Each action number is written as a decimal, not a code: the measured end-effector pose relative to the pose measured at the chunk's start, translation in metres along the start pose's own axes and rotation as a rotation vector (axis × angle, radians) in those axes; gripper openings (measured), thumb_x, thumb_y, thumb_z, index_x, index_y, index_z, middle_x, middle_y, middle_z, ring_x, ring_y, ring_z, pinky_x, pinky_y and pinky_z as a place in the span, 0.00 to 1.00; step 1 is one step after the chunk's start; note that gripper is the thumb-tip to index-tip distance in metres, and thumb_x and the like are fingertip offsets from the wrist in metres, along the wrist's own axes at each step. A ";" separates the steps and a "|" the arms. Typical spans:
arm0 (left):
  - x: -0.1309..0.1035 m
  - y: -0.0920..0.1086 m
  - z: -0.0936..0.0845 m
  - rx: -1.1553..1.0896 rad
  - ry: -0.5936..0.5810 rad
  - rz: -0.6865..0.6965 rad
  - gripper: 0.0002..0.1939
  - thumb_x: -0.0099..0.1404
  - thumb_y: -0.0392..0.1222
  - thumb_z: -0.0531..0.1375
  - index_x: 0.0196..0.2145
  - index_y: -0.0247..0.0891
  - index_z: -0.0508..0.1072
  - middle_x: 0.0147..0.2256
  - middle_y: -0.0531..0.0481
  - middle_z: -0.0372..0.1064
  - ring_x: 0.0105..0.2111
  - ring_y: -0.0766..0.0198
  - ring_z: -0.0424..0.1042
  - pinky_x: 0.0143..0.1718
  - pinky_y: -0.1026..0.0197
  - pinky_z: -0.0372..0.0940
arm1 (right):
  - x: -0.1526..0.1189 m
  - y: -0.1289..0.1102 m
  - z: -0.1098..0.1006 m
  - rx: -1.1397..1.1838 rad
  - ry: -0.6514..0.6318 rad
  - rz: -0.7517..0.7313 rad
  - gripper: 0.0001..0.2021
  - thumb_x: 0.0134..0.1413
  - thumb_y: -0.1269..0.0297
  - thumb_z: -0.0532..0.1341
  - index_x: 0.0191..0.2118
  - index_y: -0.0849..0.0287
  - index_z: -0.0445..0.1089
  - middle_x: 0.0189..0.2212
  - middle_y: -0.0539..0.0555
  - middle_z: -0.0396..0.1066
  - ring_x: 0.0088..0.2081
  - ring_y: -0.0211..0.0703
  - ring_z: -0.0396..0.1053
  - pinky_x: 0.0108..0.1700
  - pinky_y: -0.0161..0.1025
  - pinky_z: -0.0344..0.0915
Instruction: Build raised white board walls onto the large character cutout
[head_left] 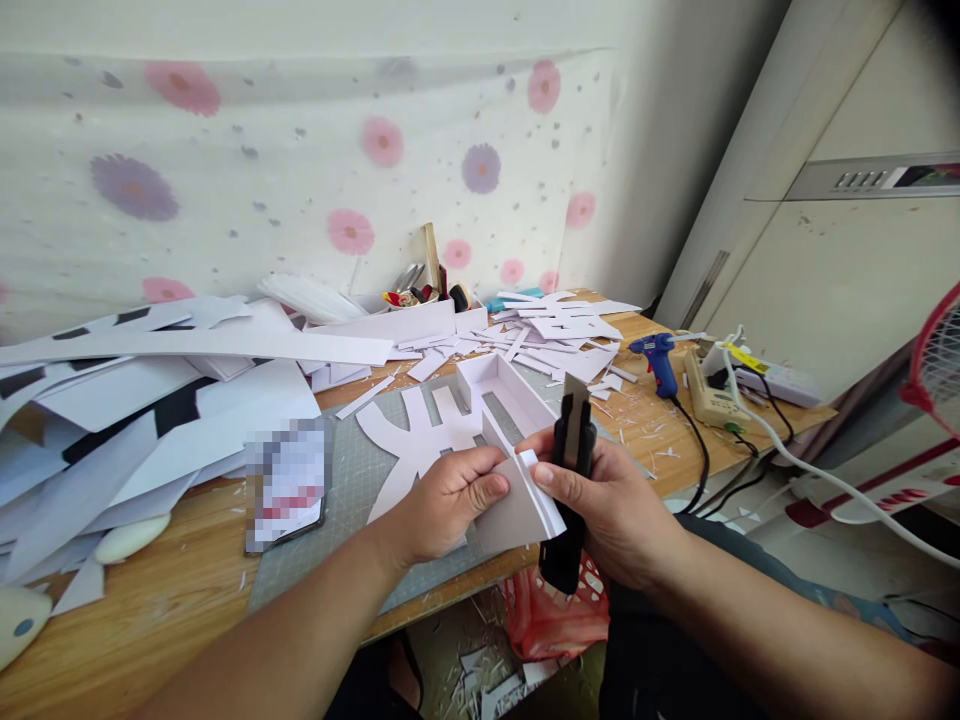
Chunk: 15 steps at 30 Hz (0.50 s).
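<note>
Pinching boxy white board piece (pixel 514 512) in left hand (pixel 448 503) and right hand (pixel 616 505), over gridded grey cutting mat (pixel 349 455).
Gripping black utility knife (pixel 564 545) in right too; could nick left by twisting bared blade (pixel 575 395).

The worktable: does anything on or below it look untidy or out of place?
Yes: white offcuts lie in a messy heap beyond the grey cutting mat, and more scraps lie below the worktable. They look like waste left where it fell.
</note>
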<state>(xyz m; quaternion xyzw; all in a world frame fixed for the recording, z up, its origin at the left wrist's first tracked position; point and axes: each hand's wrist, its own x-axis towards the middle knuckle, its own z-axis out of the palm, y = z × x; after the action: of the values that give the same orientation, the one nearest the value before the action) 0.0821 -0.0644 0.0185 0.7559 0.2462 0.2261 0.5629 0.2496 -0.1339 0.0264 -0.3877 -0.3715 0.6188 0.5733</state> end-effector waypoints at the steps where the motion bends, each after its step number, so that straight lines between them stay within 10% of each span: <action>1: 0.000 0.000 0.000 -0.015 0.000 0.000 0.24 0.62 0.62 0.53 0.32 0.34 0.67 0.26 0.54 0.55 0.26 0.68 0.52 0.25 0.66 0.50 | 0.000 0.001 0.001 -0.002 -0.005 -0.005 0.16 0.40 0.57 0.70 0.34 0.59 0.69 0.25 0.48 0.69 0.26 0.35 0.65 0.29 0.34 0.61; 10: 0.003 -0.016 -0.001 -0.320 0.168 -0.007 0.21 0.61 0.58 0.57 0.38 0.36 0.69 0.32 0.50 0.65 0.32 0.65 0.62 0.35 0.64 0.58 | 0.001 -0.019 -0.012 0.019 0.117 -0.217 0.13 0.43 0.61 0.69 0.34 0.59 0.69 0.21 0.45 0.64 0.21 0.30 0.59 0.23 0.29 0.56; 15: 0.006 -0.015 -0.003 -0.357 0.272 -0.037 0.18 0.63 0.57 0.55 0.34 0.38 0.65 0.27 0.53 0.60 0.28 0.68 0.60 0.28 0.67 0.57 | -0.007 -0.022 -0.024 -0.223 -0.189 0.022 0.13 0.46 0.60 0.67 0.36 0.60 0.68 0.21 0.45 0.62 0.20 0.31 0.59 0.23 0.30 0.58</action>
<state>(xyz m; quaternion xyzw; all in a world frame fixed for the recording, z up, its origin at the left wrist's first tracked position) 0.0830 -0.0546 0.0056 0.6020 0.2899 0.3556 0.6535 0.2811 -0.1386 0.0368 -0.3931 -0.4860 0.6139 0.4821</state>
